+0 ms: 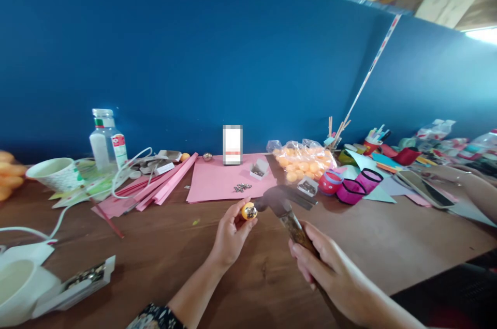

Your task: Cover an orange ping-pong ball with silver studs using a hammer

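Observation:
My left hand (232,233) pinches an orange ping-pong ball (246,210) between thumb and fingers. Shiny metal tacks cover part of the ball on its right side. A claw hammer (288,219) is gripped by its wooden handle in my right hand (324,259). The hammer's head is just right of the ball; I cannot tell whether it touches. Beyond my left hand, a small pile of metal tacks (243,188) lies on pink paper (213,180), near a small open white box (259,168).
A clear bag of orange balls (306,161) lies at the back, with another tack box (307,186) and pink-purple pouches (359,187) nearby. To the left are a bottle (104,143), a patterned cup (54,174) and a white cable (64,210). Another person's arm (471,184) reaches in from the right.

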Demonstrator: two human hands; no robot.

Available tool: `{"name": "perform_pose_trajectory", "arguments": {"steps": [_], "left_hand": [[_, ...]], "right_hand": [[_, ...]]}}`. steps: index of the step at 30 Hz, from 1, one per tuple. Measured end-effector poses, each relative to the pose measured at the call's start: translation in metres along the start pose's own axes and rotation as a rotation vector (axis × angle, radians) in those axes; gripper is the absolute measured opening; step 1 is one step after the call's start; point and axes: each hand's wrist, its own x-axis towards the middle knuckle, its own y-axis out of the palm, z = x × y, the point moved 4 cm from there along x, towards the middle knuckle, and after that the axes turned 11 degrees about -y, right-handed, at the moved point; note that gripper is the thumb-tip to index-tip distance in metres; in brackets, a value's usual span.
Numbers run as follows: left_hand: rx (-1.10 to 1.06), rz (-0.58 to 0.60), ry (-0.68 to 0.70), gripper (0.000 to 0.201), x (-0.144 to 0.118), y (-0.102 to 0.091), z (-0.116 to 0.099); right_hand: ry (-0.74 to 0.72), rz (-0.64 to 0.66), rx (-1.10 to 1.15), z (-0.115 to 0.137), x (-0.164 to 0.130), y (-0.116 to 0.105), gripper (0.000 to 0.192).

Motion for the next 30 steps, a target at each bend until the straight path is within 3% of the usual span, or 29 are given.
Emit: {"name": "perform_pose_trajectory", "arguments": {"steps": [5,16,21,27,30], "left_hand": [[0.016,0.0,0.021,0.048,-0.0024,0.0004,-0.0014],[-0.067,0.079,-0.185,0.055,-0.0019,0.0058,0.0005],[-0.063,0.04,-0.177,0.055,-0.0018,0.0028,-0.0006],[-0.125,0.11,-0.189,0.053,-0.0034,0.0048,-0.0009],[-0.095,0.066,-0.16,0.051,-0.0023,0.003,-0.0013]], "right_hand": [[0.006,0.016,-0.011,0.0,-0.001,0.0019,0.019],[0.007,0.037,-0.059,0.0011,0.0006,0.0036,0.018],[0.019,0.028,-0.042,-0.0005,-0.0029,0.0018,0.021],[0.025,0.035,-0.009,-0.0015,-0.0031,0.0024,0.02],[0.026,0.023,-0.004,-0.0009,-0.0024,0.0001,0.02]]}}
